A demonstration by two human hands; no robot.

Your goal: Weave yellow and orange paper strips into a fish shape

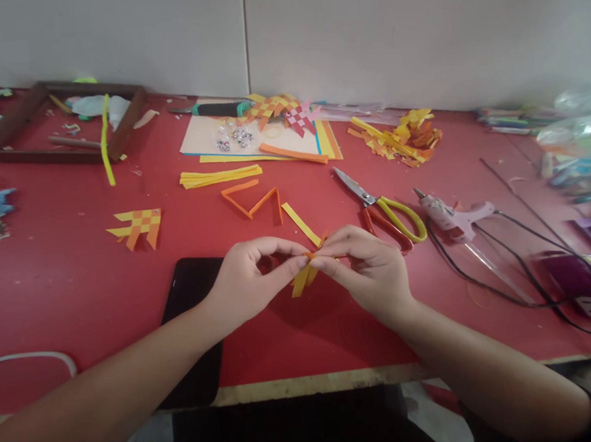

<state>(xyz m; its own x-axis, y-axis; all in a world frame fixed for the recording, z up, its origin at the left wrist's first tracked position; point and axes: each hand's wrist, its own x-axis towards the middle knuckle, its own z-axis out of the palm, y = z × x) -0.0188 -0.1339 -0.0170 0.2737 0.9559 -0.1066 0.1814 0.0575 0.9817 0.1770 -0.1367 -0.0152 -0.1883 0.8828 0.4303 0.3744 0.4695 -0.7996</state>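
Observation:
Both hands meet near the table's front edge. My left hand (pixel 251 274) pinches some yellow and orange paper strips (pixel 303 282) between thumb and fingertips. From the other side, my right hand (pixel 366 270) pinches the same strips; the fingers hide how they cross. One yellow end points up and away, others hang below the fingers. Just beyond lie folded orange strips (pixel 250 204) and a bundle of yellow strips (pixel 220 177). A woven paper fish (pixel 143 223) in yellow and orange lies flat to the left. Scissors (pixel 374 203) with red and yellow handles rest beyond my right hand.
A black phone-like slab (pixel 190 294) lies under my left forearm. To the right are a glue gun (pixel 453 218) with its cord and a purple power socket (pixel 575 290). Paper scraps (pixel 403 138), paper sheets (pixel 205 136) and a wooden frame (pixel 36 155) lie along the back.

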